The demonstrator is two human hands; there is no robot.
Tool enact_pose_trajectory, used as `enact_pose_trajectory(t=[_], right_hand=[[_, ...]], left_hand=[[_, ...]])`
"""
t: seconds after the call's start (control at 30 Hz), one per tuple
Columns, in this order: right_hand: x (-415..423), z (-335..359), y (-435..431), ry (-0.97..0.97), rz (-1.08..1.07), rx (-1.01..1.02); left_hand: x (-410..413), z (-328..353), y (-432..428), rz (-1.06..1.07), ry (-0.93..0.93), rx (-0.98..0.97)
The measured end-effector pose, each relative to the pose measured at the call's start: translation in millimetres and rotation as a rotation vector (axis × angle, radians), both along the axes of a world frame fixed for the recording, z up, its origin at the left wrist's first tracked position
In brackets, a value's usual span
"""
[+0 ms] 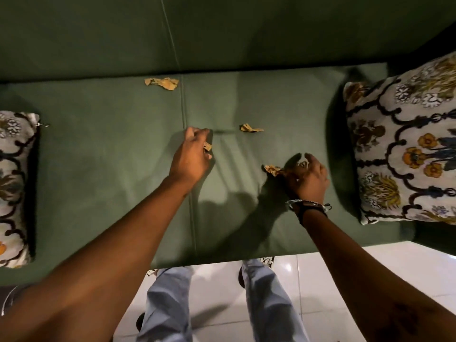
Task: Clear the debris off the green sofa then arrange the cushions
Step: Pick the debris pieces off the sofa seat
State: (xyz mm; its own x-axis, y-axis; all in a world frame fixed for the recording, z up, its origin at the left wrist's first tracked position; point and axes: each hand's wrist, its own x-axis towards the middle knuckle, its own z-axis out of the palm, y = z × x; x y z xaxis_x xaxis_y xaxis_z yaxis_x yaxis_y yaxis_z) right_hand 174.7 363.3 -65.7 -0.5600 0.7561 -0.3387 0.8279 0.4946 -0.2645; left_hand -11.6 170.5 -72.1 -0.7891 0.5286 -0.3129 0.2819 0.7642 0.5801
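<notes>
The green sofa [111, 169] fills the view, seen from above. Crumpled tan paper scraps lie on its seat: a long one [162, 83] at the back by the backrest and a small one [250, 128] in the middle. My left hand [193, 154] hovers over the seat's middle seam, fingers curled around a small tan scrap [208, 146]. My right hand [308, 177], with bracelets at the wrist, pinches another crumpled scrap [272, 169] against the seat. A floral patterned cushion [407, 144] rests at the sofa's right end, another [14, 186] at the left end.
White glossy floor tiles [345, 272] lie in front of the sofa. My legs in light blue jeans [170, 304] stand against the seat's front edge. A dark object [9, 297] shows at the lower left corner.
</notes>
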Motion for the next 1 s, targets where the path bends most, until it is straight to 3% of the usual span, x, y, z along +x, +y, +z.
enact_pose_trajectory(t=[0.1,0.2,0.43,0.5,0.63,0.73,0.83,0.9,1.0], right_hand=[[0.8,-10.8,10.3,-0.018,-0.017,-0.023],[0.8,-16.4,7.7,0.057,-0.017,-0.034],[0.7,2.4,-50.6,0.129,0.049,-0.159],[-9.7,17.5,-95.6,0.216,0.168,-0.207],[-34.1,30.6,-219.2,0.356,0.441,-0.347],[-48.2,20.3,-331.8,0.202,0.570,-0.607],[-60.1,3.3,-454.1,-0.055,0.730,-0.948],[-64.1,-7.2,-531.8,-0.191,0.820,-1.022],[-74.1,-34.0,-610.1,-0.303,0.949,-0.970]], left_hand=[[-5.4,-4.8,9.3,-0.098,0.028,-0.131],[-4.3,-3.9,11.9,-0.058,0.074,-0.157],[31.9,8.2,-36.3,0.435,-0.205,0.134],[51.1,15.4,-78.7,0.569,-0.218,0.275],[92.4,24.1,-201.3,0.959,-0.163,0.361],[116.7,27.3,-310.4,1.324,-0.186,0.448],[132.2,13.6,-431.1,1.586,-0.221,0.395],[141.4,-3.4,-496.0,1.654,-0.247,0.263],[145.7,-25.9,-555.5,1.675,-0.383,0.139]])
